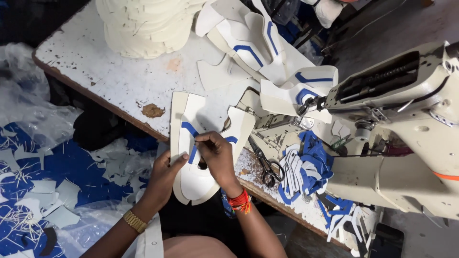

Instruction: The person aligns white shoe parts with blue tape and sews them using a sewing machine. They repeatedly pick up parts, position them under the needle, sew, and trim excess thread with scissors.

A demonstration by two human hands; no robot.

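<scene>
1. Workpiece: white shoe upper panel (193,143) with blue curved strip (191,136), lying across the near edge of the white worktable (110,71), its lower end overhanging.
2. Left hand (165,174) grips the panel's left near edge, thumb on top, fingers underneath.
3. Right hand (217,155) rests on the panel's middle; fingertips (200,139) pinched narrow on the blue strip.
4. Scissors (265,165) lie just right of the right hand, near the table edge.
5. Pile of blue and white cut pieces (306,167) sits further right, before the sewing machine (406,129).
6. Stack of white panels (143,24) far left; bare tabletop lies between it and the hands.
</scene>
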